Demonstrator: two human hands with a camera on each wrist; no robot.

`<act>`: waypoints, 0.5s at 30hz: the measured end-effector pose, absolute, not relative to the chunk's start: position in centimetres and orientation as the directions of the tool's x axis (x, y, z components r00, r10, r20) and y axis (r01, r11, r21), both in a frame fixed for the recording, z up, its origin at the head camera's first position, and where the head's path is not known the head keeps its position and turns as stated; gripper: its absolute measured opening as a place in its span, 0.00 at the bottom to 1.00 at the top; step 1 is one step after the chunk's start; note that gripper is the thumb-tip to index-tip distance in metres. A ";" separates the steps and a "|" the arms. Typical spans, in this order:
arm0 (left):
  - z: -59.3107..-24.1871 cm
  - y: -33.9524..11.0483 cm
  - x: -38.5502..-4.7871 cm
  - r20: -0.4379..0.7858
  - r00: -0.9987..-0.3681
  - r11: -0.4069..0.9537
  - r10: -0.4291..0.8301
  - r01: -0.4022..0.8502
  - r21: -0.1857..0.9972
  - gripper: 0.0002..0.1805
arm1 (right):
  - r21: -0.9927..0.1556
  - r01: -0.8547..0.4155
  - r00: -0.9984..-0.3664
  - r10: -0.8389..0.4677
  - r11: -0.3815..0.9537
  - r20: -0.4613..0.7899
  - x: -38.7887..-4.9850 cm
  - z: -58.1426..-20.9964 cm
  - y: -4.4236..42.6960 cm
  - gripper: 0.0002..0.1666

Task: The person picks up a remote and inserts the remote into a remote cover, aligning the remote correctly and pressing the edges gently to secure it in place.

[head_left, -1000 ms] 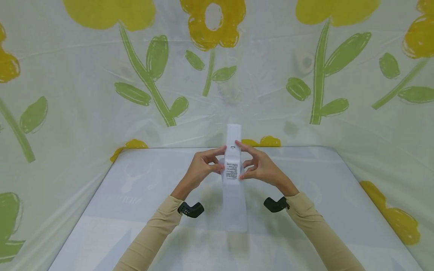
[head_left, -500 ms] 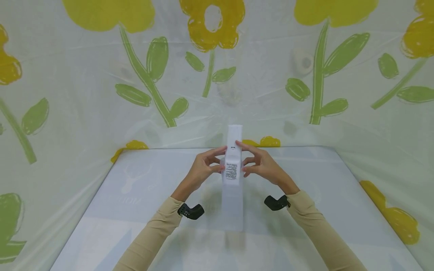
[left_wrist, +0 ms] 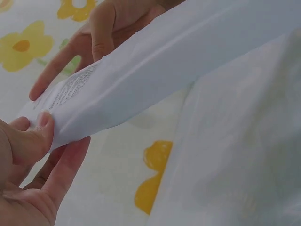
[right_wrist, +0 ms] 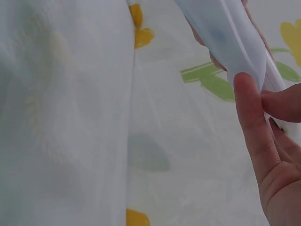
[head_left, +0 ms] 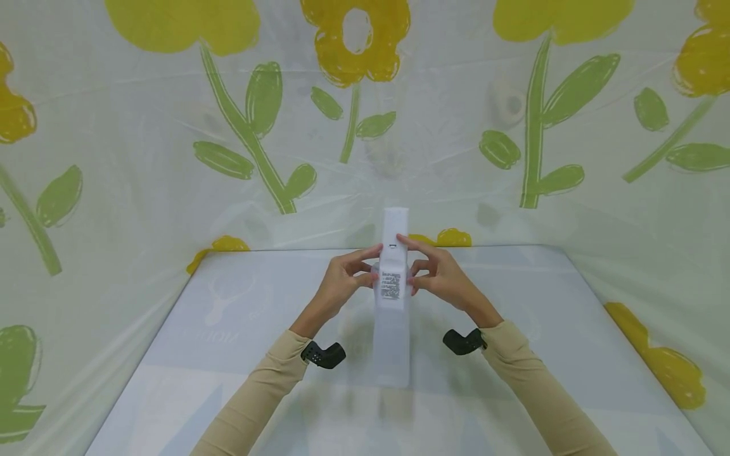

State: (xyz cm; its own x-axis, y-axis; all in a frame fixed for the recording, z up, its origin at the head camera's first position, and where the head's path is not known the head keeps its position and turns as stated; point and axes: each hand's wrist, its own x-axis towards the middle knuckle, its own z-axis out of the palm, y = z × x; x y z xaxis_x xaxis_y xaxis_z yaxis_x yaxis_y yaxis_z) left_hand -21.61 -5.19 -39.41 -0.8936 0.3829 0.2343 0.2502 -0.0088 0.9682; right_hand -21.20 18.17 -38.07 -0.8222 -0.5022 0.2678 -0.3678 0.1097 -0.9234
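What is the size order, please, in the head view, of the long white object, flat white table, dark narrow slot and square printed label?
Largest to smallest:
white table
long white object
printed label
dark slot

1. Plain white on the narrow device [head_left: 395, 227], broken by a small dark slot [head_left: 392, 246].
2. Dense black print, code-like, across the white label [head_left: 390, 286].
3. Milky, see-through white on the bag [head_left: 391, 351].
4. Plain beige on both sleeves [head_left: 256, 392].
5. Black on the wrist cameras [head_left: 325, 355].
6. Pale grey-white on the table [head_left: 485, 386], with faint blue-grey angular shapes and a paler deer-like print.
7. Off-white on the curtain [head_left: 445, 158], patterned with yellow and orange flowers [head_left: 382, 65], green stems [head_left: 533, 158] and leaves [head_left: 580, 90].
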 end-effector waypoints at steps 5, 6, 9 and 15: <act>-39.5 -5.3 -21.6 0.257 -0.896 -0.025 0.362 0.266 0.964 0.25 | -0.908 -0.396 -0.819 -0.499 0.136 0.282 -20.9 -37.8 17.8 0.44; -39.5 -5.3 -21.6 0.261 -0.896 -0.033 0.360 0.268 0.963 0.25 | -0.906 -0.398 -0.820 -0.497 0.142 0.283 -20.8 -37.7 17.7 0.43; -39.6 -5.3 -21.6 0.275 -0.894 -0.063 0.355 0.271 0.960 0.24 | -0.901 -0.404 -0.825 -0.490 0.159 0.283 -20.7 -37.7 17.7 0.43; -39.8 -5.3 -21.6 0.307 -0.890 -0.114 0.338 0.285 0.952 0.21 | -0.897 -0.406 -0.832 -0.478 0.176 0.283 -20.7 -37.8 17.8 0.42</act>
State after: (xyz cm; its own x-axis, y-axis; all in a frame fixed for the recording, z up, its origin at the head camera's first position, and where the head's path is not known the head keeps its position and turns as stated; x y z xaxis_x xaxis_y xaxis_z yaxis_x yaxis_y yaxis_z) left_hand -21.57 -5.30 -39.77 -0.8897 0.3380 0.3069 0.2849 -0.1143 0.9517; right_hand -20.72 17.76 -37.83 -0.8318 -0.4777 0.2826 -0.4059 0.1763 -0.8968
